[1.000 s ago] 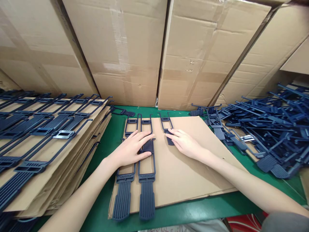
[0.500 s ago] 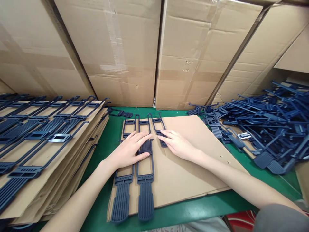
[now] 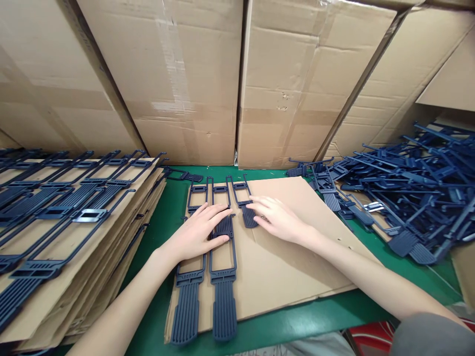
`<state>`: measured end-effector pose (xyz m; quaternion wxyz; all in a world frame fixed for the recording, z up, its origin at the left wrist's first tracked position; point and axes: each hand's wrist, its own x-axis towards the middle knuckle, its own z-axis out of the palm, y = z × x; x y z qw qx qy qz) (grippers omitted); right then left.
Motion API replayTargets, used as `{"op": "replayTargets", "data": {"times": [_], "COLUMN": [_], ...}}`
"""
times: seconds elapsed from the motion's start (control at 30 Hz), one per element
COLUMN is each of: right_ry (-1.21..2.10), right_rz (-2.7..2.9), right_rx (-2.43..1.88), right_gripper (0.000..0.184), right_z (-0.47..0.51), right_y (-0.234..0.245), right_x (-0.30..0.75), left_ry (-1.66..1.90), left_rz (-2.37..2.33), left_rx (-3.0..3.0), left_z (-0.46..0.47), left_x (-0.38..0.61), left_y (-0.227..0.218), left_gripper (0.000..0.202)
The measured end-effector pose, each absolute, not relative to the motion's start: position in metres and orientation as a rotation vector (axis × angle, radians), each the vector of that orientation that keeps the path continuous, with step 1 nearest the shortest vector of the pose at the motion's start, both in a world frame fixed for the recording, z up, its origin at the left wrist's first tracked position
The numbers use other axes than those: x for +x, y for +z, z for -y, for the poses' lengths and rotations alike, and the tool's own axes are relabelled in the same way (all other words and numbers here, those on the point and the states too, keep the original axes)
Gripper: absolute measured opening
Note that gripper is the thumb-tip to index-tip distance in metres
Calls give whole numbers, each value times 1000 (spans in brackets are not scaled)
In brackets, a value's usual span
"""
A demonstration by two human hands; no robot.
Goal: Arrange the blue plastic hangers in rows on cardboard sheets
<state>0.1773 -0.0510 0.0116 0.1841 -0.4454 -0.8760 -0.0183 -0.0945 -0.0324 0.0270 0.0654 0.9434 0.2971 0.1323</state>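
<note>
Two near frames (image 3: 224, 311) on a cardboard sheet (image 3: 297, 272); lining-up seems in hand.
Left hand (image 3: 202, 230) lies loosely spread, gripping nothing visible; right hand (image 3: 279, 220), fingers parted, unclenched, seems just touching the slanted far frame (image 3: 248, 216), which probably calls for straightening.

Third blue bracket (image 3: 248, 214) now farther left

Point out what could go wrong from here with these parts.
The left hand lies across two columns of dark blue parts, so sliding it might skew them. The right hand is at the rightmost laid-out part; pushing that leftward could knock its neighbour. The tangled pile sits beside the cardboard sheet's right edge and might snag it.
</note>
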Motion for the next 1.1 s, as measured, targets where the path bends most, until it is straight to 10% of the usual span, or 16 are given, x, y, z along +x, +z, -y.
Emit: {"op": "replayTargets", "data": {"times": [0.47, 0.73, 1.1], "right_ry": [-419, -213, -535], "right_rz": [1748, 1603, 1698], "right_rx": [-2515, -2296, -1592], "right_gripper": [59, 65, 25], "right_z": [36, 30, 70], "right_y": [11, -26, 22], "right_x": [369, 399, 343], "left_ry": [388, 353, 340], "left_rz": [-890, -911, -908], "left_rx": [2855, 2874, 2887], "left_z": [28, 29, 30], "left_x": [-98, -97, -97], "left_y": [22, 25, 24], "left_gripper": [53, 52, 52]}}
